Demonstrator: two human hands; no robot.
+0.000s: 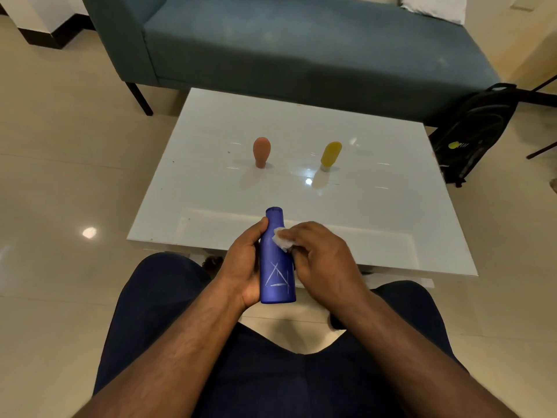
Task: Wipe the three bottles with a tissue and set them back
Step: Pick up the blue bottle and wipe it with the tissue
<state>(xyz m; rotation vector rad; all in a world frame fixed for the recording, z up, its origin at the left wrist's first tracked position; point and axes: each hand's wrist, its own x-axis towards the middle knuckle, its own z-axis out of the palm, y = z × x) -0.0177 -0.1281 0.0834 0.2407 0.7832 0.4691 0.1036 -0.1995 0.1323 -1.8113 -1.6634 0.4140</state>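
Three plastic bottles are in view. The tall blue plastic bottle (277,267), marked with pale scratched lines on its side, is held above the near edge of the glossy white tabletop (211,140), over the person's lap. The left hand (244,267) holds it, fingers curled round its back and thumb lying along the neck. The right hand (322,260) pinches a small crumpled white tissue (282,240) in its fingers and presses it against the bottle's shoulder. The rounded peach-coloured plastic bottle (261,152) and the yellow plastic bottle (330,154) stand well apart in the middle of the tabletop, each resting on its narrow end. Beyond the tabletop sits a blue-grey fabric sofa (301,49), and a black backpack (473,131) lies on the tiled floor at right.
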